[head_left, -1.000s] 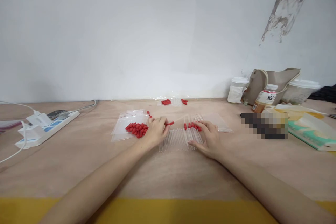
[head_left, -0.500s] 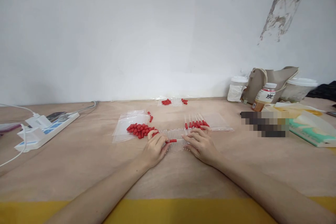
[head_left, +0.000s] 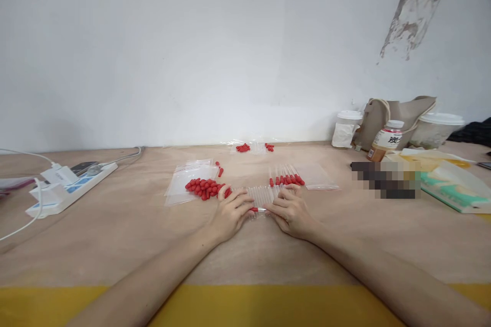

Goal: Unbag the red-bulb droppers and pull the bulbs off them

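Note:
My left hand (head_left: 229,210) and my right hand (head_left: 290,209) meet at the near edge of a row of clear plastic tubes (head_left: 263,194) lying on the table. Between the fingertips of both hands is one clear tube with a red cap (head_left: 254,209); the left fingers pinch the cap end, the right fingers hold the tube end. A heap of loose red caps (head_left: 205,188) lies on clear bags (head_left: 191,178) just left of my left hand. Several capped tubes (head_left: 287,180) lie beyond my right hand.
A white power strip (head_left: 69,189) with chargers and cables sits at the left. More red caps (head_left: 243,148) lie by the wall. Cups (head_left: 348,128), a bottle (head_left: 385,140), a beige bag (head_left: 399,117) and a tissue pack (head_left: 452,189) crowd the right. A yellow strip edges the table front.
Both hands have drawn back toward me, from the far part of the tube row to its near edge. The red cap in my left hand now sits against a tube held by both hands.

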Available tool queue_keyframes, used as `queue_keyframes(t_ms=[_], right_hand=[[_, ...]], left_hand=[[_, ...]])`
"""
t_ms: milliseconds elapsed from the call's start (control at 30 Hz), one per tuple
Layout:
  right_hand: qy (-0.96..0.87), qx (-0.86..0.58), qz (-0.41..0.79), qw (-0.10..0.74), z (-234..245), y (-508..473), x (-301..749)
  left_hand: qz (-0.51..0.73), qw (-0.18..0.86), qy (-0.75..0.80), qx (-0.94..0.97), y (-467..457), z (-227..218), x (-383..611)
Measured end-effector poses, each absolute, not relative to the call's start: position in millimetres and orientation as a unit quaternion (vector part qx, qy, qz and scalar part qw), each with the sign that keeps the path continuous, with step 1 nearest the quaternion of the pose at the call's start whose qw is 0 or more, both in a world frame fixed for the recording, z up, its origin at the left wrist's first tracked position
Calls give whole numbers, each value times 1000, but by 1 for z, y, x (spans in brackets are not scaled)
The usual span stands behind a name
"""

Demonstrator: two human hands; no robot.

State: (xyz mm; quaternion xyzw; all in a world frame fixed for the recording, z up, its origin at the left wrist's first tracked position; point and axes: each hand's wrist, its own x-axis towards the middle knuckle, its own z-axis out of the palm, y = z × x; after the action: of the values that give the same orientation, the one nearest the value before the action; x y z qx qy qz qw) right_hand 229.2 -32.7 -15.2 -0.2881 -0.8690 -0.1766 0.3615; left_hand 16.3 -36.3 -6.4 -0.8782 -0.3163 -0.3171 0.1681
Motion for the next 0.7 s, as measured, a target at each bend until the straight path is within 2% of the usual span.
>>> queue_keyframes(t_ms=[700], right_hand=[[-884,-265,-166,348,-16,-38,246]], left_hand=[[-282,161,-262,-909,-42,-6,1]])
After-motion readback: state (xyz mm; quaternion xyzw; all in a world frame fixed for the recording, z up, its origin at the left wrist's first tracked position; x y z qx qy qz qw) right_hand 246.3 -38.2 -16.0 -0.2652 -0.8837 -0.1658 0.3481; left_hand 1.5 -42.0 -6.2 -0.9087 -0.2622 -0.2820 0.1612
